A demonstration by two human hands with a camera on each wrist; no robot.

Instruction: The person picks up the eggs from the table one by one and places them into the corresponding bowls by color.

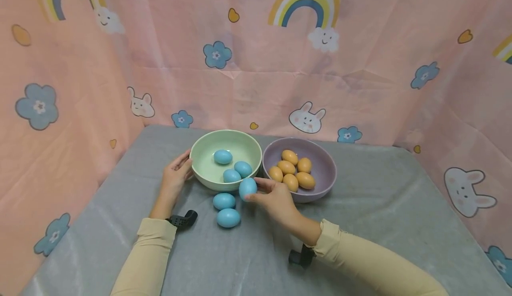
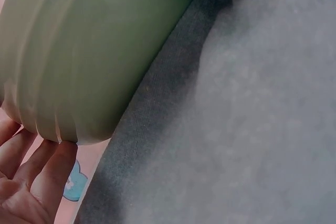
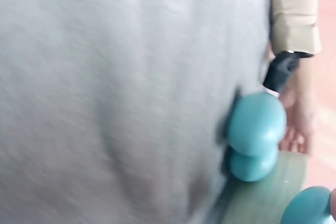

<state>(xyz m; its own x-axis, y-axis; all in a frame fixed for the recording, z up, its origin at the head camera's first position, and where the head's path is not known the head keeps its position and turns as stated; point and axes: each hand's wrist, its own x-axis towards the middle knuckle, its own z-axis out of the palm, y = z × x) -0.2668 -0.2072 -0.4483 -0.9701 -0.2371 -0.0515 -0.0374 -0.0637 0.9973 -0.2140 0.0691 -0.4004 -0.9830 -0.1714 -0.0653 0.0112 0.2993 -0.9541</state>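
Note:
My right hand [image 1: 280,201] pinches a blue egg [image 1: 247,188] between thumb and fingers, held at the front rim of the green bowl [image 1: 206,178]. On the bowl's left side my left hand [image 1: 174,178] rests its fingertips against the outer wall; the left wrist view shows those fingers [image 2: 55,169] fairly straight against the green surface. Inside the green bowl lie three blue eggs [image 1: 222,157]. Two more blue eggs [image 1: 228,218] lie on the grey cloth in front of it. In the right wrist view the held egg [image 3: 310,207] shows at the lower right corner.
A purple bowl [image 1: 326,171] with several orange-brown eggs [image 1: 286,167] stands right beside the green one. Grey cloth [image 1: 380,225] covers the table. Pink printed curtains [image 1: 256,91] rise behind and at both sides.

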